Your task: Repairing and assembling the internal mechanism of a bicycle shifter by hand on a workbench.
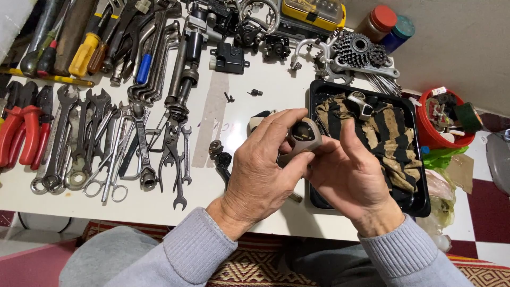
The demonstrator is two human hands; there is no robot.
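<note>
Fingers (297, 119) of the left hand (260, 170) are curling over the top of a small grey bicycle part with a dark round window (304, 137), and the right hand (350, 175) is pinching the same part from the other side with its thumb and forefinger, so both hands are clamping on it. The part is being held in the air just above the front edge of the white bench (212, 106), between the spread of tools and a black tray (419, 204).

One black tray is sitting just right of the hands, holding one striped rag (393, 138) with a small metal piece (361, 103) lying on it. A row of spanners (69, 138) and one pair of scissors (109, 180) are lying to the left, well apart from the hands, with red-handled pliers (21, 133) at the far left edge. Two small dark screws (241, 95) are resting on the bare bench behind the hands. One sprocket cluster (353, 50) is lying beyond the tray, one yellow case (313, 11) behind that, and two capped jars (390, 24) are standing near the wall. One red bucket (443, 135) of odds is standing to the right of the tray.
</note>
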